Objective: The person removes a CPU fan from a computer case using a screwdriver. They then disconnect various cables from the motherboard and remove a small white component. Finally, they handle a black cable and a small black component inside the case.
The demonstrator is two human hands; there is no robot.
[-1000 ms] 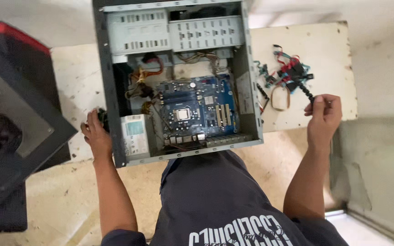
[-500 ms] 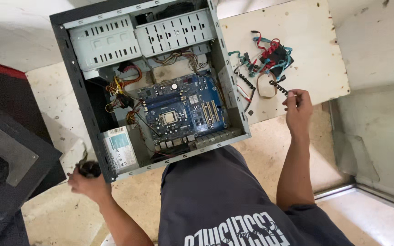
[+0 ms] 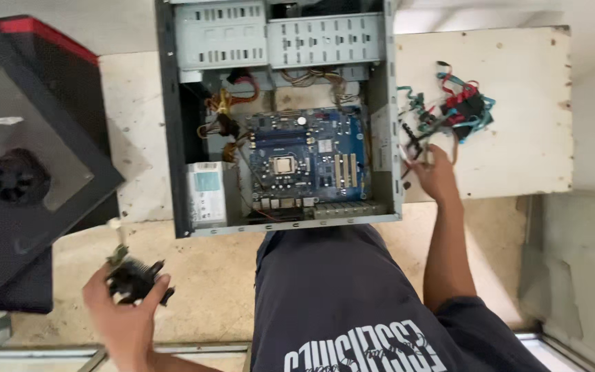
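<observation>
gripped in left hand point(image 3: 122, 306): black cooler fan point(image 3: 134, 280), low over floor; right hand point(image 3: 436, 176) fingers curled on cable tangle point(image 3: 452, 114) beside open computer case point(image 3: 280, 117)

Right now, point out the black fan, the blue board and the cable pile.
black fan point(image 3: 134, 281), head view, on its dark body
blue board point(image 3: 308, 155), head view, near its middle
cable pile point(image 3: 459, 110), head view, on the tangle

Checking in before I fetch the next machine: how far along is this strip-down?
Done: the case lies open, processor socket bare, loose cables on the board. In hand: left hand holds a black cooler; right hand touches the cables. Left: motherboard and wiring inside.
</observation>
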